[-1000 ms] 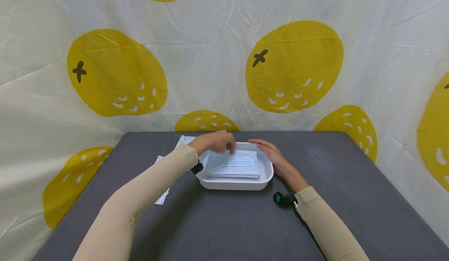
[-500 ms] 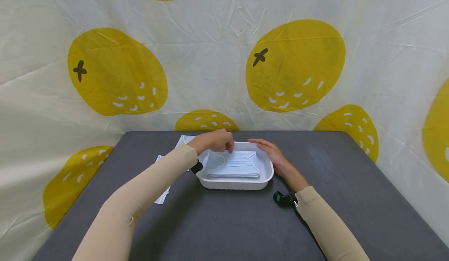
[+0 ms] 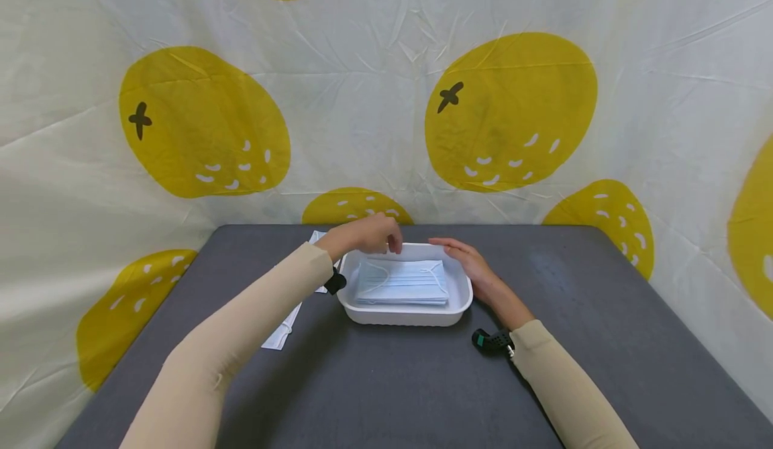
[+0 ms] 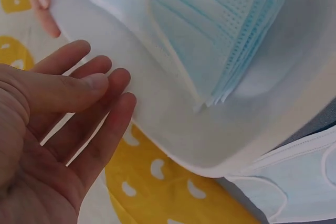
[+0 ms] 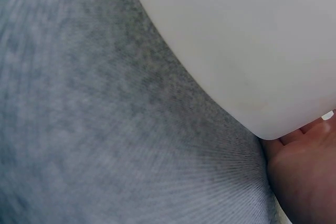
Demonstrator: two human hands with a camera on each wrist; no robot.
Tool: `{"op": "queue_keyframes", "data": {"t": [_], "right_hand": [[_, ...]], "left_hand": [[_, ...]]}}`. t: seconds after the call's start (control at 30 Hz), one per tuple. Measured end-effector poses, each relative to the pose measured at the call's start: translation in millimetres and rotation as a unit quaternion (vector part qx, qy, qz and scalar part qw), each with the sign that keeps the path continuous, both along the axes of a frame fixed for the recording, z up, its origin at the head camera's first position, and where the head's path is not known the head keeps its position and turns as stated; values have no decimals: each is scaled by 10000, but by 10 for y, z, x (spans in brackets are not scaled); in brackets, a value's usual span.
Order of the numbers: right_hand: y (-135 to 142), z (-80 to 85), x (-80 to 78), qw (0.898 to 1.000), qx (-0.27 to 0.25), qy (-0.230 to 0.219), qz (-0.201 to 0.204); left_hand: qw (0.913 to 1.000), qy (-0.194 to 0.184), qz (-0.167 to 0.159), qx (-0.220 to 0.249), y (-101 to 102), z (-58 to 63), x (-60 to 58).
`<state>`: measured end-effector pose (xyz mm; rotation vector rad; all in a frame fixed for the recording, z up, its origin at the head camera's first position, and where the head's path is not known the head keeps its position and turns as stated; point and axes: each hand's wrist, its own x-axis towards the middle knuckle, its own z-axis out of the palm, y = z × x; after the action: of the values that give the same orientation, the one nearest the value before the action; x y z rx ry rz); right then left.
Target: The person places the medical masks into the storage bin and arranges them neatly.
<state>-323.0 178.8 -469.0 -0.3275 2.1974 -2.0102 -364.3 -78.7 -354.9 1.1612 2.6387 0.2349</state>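
A white plastic tray [image 3: 398, 317] holds a stack of pale blue face masks [image 3: 403, 282] lying flat, ear loops on top. Over the tray's far left part hovers my left hand [image 3: 376, 234]. In the left wrist view its fingers [image 4: 116, 124] are loosely bent and hold nothing, apart from the mask stack [image 4: 210, 35]. My right hand [image 3: 472, 266] rests along the tray's right side with its fingers stretched out. In the right wrist view the palm [image 5: 307, 169] lies by the tray's outer wall [image 5: 241, 51]; most of the fingers are hidden there.
More face masks lie on the dark grey table [image 3: 386, 388] left of the tray: one mask [image 3: 282, 329] nearer, another [image 3: 317, 236] farther back, partly hidden by my left arm. A white curtain [image 3: 356, 127] with yellow fruit prints hangs behind the table's far edge.
My left hand has risen off the mask stack and moved slightly back and left, leaving the stack in the tray. The right hand stays against the tray's side.
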Motion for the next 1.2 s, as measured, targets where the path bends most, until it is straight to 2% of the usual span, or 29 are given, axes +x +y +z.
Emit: {"op": "queue_keyframes", "data": {"t": [0.17,0.33,0.53,0.63,0.77,0.93,1.07,1.2], "right_hand": [[1,-18,-9,10000,-4,46,-8],[2,-18,-20,10000,-9,38,42],[4,2,-10,10000,-7,56,47],[6,2,-10,10000,-47,21,83],[11,2,-16,10000,-33,23,80],[5,5,-13,10000,-47,30,60],[1,4,4,9999,-59,16,91],[-17,4,14,9999,-84,10,68]], "left_hand": [[9989,-139,5,445,-102,60,-3],[9948,-215,-35,997,-289,91,2],[9849,-285,220,1693,-589,87,21],[9765,-419,455,2066,-765,56,45],[9600,-578,969,2563,-1014,10,115],[9442,-326,1583,2871,-1313,-62,255],[9337,-123,1882,3043,-1518,-173,358],[9147,-145,2276,3336,-1709,-322,459]]}}
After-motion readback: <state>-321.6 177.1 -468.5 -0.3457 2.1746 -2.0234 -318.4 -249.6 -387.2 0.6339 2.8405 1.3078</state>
